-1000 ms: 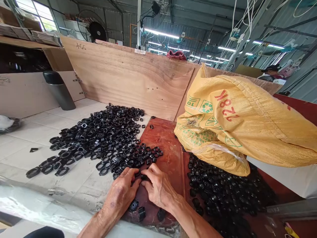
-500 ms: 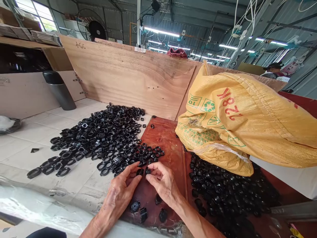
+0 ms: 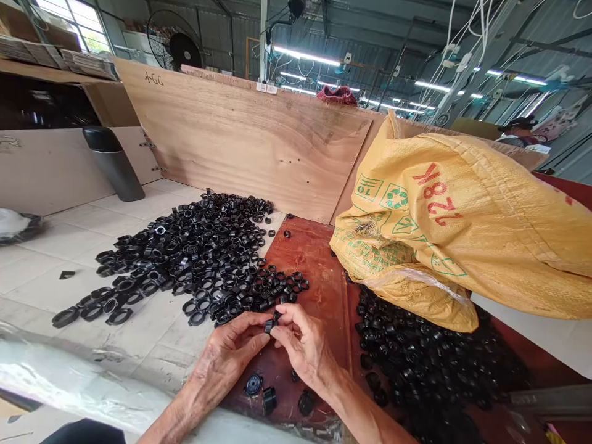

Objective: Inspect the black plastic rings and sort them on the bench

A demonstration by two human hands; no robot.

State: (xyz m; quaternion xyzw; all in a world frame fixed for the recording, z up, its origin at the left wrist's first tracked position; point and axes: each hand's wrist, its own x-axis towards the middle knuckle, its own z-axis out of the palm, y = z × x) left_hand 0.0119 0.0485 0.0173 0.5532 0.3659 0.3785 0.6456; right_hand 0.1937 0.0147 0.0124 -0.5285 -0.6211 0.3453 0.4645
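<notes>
Out at between eight and nine o'clock, a triangular piece [image 3: 67,275] lay alone on the white surface [image 3: 28,271], and up between nine and ten stood the dark bottle [image 3: 115,165], leaning in view. Then came the big one, a heap of black rings [image 3: 198,246] spreading around eight to nine o'clock and spilling over onto the red board [image 3: 303,246]! Behind it, toward eleven, ran the wooden panel [image 3: 240,135]. Down at seven o'clock, the left hand [image 3: 229,348] had its thumb and fingertips nearly together, pinching a small black part [image 3: 269,326]. Just below the hands sat three loose pieces [image 3: 269,401], between six and seven, on the red board. And at six, in came the right hand [image 3: 308,348], thumb and forefinger closed to a narrow pinch on that same part, touching it from the other side; whether a second one sat in there, you could not tell. Across at four o'clock lay a darker heap [image 3: 416,351], partly under the yellow sack [image 3: 462,216] bulging at three, while a person [image 3: 518,131] showed beyond the panel, between two and three.
</notes>
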